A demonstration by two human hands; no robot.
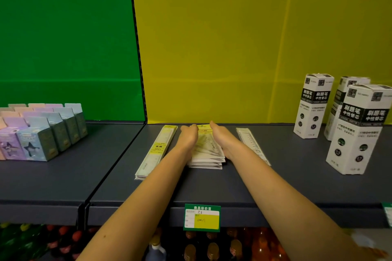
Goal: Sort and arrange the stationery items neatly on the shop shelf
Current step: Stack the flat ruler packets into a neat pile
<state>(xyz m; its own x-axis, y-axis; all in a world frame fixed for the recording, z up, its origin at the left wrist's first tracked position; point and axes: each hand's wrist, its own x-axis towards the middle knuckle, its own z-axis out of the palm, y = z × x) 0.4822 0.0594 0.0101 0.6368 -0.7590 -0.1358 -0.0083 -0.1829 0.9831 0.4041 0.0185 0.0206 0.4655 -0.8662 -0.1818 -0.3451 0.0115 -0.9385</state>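
A stack of flat packets with yellow header cards lies in the middle of the dark grey shelf. My left hand presses against the stack's left side, fingers bent over its far end. My right hand lies flat along the stack's right side with straight fingers. A pile of long ruler packets with yellow labels lies just left of my left hand. One clear ruler packet lies right of my right hand.
Three tall white-and-black refill boxes stand at the right. Rows of pastel card boxes fill the left shelf section. A green-and-yellow price tag hangs on the shelf's front edge. Bottles show on the shelf below.
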